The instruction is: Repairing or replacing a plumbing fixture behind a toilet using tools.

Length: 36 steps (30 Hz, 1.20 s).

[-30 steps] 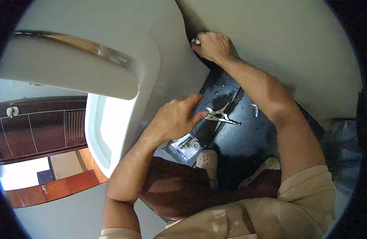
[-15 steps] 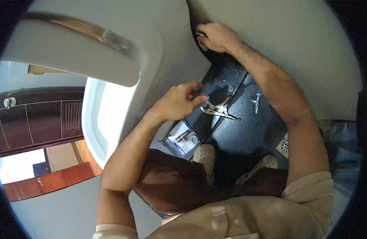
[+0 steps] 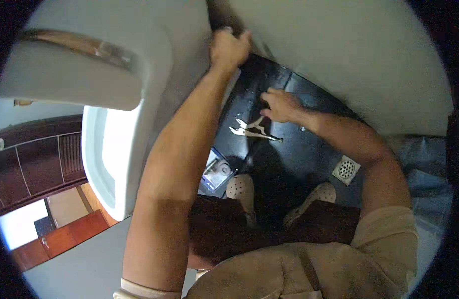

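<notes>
My left hand [image 3: 230,49] reaches into the dark gap between the white ceramic fixture [image 3: 182,55] and the wall. Its fingers are closed around a spot by a small shiny part [image 3: 228,30], but the hand hides most of what it grips. Low over the wet dark floor, my right hand [image 3: 283,104] has thumb and fingers apart, with nothing visible in them. Just below its thumb lie metal locking pliers [image 3: 254,130], jaws spread, on the tiles. A bit of shiny metal [image 3: 302,128] shows under my right wrist.
A clear plastic pack with a metal fitting [image 3: 217,172] lies by my left shoe [image 3: 240,188]. A square floor drain [image 3: 346,169] sits near my right forearm. The white basin [image 3: 105,154] stands at left, and the pale wall [image 3: 349,60] closes off the far right.
My right hand has withdrawn from the gap and dropped toward the floor near the pliers. My left hand has reached forward into the gap. The view has shifted somewhat.
</notes>
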Each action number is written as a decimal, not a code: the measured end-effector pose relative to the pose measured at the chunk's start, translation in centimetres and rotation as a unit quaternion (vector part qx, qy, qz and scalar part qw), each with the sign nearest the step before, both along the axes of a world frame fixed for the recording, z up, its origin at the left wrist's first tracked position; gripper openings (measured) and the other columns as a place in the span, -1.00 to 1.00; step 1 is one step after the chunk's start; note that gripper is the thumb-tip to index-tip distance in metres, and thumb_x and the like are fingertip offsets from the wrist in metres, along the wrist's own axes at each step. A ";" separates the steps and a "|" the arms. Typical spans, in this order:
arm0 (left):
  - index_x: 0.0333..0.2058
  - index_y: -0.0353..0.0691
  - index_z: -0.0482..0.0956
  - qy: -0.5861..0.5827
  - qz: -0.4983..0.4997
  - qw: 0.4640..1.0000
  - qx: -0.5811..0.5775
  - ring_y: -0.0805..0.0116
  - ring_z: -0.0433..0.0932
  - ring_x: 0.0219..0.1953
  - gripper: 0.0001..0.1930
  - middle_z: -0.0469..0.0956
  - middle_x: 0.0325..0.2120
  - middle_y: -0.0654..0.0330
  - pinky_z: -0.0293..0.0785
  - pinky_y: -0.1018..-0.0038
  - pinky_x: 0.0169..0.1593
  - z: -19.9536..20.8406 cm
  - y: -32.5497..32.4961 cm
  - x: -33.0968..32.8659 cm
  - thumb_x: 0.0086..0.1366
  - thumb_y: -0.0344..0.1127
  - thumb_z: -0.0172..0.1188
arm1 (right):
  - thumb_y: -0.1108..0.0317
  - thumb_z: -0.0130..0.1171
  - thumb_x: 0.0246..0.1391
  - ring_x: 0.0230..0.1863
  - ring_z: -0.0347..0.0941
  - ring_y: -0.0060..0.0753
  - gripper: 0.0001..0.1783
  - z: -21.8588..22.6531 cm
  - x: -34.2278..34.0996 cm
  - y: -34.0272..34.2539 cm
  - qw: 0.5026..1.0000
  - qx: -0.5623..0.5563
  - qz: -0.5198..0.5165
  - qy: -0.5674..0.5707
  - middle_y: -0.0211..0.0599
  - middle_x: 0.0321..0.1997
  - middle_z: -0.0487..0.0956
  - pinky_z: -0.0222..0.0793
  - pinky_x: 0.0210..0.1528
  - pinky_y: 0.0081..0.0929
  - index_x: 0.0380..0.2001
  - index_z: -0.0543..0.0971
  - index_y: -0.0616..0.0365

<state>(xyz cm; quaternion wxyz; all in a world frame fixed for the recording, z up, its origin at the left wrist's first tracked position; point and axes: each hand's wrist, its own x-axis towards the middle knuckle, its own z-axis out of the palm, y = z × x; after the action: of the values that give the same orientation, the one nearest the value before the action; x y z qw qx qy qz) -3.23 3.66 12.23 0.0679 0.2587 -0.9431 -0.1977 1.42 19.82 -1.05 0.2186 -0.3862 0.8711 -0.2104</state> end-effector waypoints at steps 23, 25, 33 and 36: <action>-0.24 -0.35 0.55 -0.034 -0.128 0.987 -0.093 0.08 0.58 -0.37 -0.55 0.62 -0.41 -0.01 0.50 0.27 -0.32 -0.6 -3.2 -2.2 0.20 0.00 0.07 | 0.20 0.19 -0.09 0.16 0.26 0.03 -0.60 -7.6 8.7 -0.9 0.955 -0.028 0.061 0.287 -0.12 0.00 0.45 -0.10 0.19 0.37 -0.11 0.48 -0.06; -0.16 -0.36 0.50 -0.028 -0.116 0.993 0.008 0.15 0.57 -0.37 -0.57 0.61 -0.36 -0.02 0.49 0.31 -0.33 -1.3 -5.2 -1.4 0.23 -0.05 0.09 | 0.25 0.16 -0.07 0.14 0.28 0.04 -0.66 -7.2 8.6 -1.8 0.950 -0.032 0.061 0.305 -0.11 -0.03 0.46 -0.10 0.18 0.39 -0.14 0.49 -0.07; 0.00 -0.45 0.41 -0.108 -0.234 0.963 0.078 0.05 0.55 -0.09 -0.51 0.55 -0.15 -0.15 0.45 0.30 -0.03 0.6 -5.3 8.6 0.27 -0.11 0.07 | 0.33 0.11 -0.12 -0.21 0.40 -0.17 -0.81 -2.1 3.2 0.3 0.925 0.030 -0.035 -0.376 -0.18 -0.28 0.46 0.31 -0.10 -0.01 -0.34 0.49 0.04; 0.05 -0.42 0.38 -0.293 -0.157 0.918 0.217 0.12 0.54 -0.10 -0.46 0.51 -0.12 -0.12 0.45 0.28 -0.01 1.8 -3.9 11.3 0.33 -0.02 0.02 | 0.37 0.09 -0.11 -0.32 0.42 -0.31 -0.74 0.9 0.7 3.1 0.689 -0.193 -0.180 -0.675 -0.31 -0.25 0.45 0.36 -0.08 -0.09 -0.26 0.39 0.00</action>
<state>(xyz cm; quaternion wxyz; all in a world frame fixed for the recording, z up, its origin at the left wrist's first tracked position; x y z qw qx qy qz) 8.03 -0.27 13.98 -0.3018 0.1618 -0.8829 -0.3212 2.17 22.89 -0.18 0.6265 -0.0096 0.4809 -0.6133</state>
